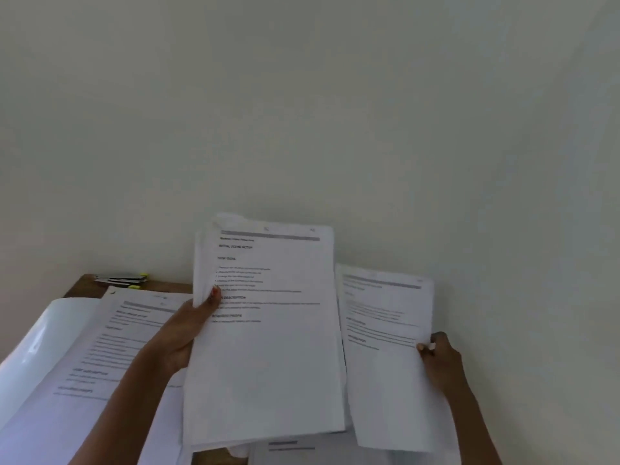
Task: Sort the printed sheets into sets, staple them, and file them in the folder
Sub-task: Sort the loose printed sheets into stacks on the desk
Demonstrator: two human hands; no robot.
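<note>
We hold a stack (268,347) of printed sheets up in our left hand (188,330). The fingers curl behind the stack's left edge and the thumb (214,293) presses on the front, so the hand grips it tight. The stack stands almost upright in front of the wall (302,112).

Our right hand (439,360) holds one sheet (385,364) just beside the stack, on its right. The thumb and fingers pinch the sheet's right edge. This sheet is up in the air too, and its left edge goes a little behind the stack.

On the left, a page (110,347) lies flat under our left arm. It rests on a shiny white thing (40,337); we cannot tell if that is the folder. Both lie on a brown table (84,286). At the far edge of the table sits a small dark thing with yellow bits (122,280), too blurry to name. Below the stack, at the bottom, more paper (302,451) lies flat.
</note>
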